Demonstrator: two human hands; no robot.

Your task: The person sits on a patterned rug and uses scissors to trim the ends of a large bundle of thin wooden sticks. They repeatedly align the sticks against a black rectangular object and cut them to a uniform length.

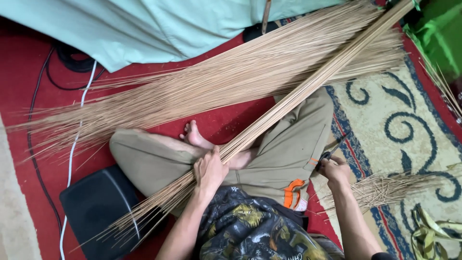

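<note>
I sit cross-legged on a carpet. My left hand point(210, 169) grips a long thin bundle of tan sticks point(308, 89) that runs from the lower left up to the top right across my lap. My right hand point(335, 171) holds a pair of scissors point(332, 151) with dark handles, blades pointing up and right, beside my right knee. A larger loose pile of the same sticks point(216, 86) fans out on the red carpet beyond my feet. A small heap of short cut stick ends point(385, 188) lies on the carpet just right of my right hand.
A black box-like object point(98, 207) sits at my left thigh under the bundle's thin ends. Black and white cables point(72, 144) trail along the left. Pale green cloth point(159, 24) covers the top. A green bag point(438, 33) is at top right, leaf strips point(433, 231) at bottom right.
</note>
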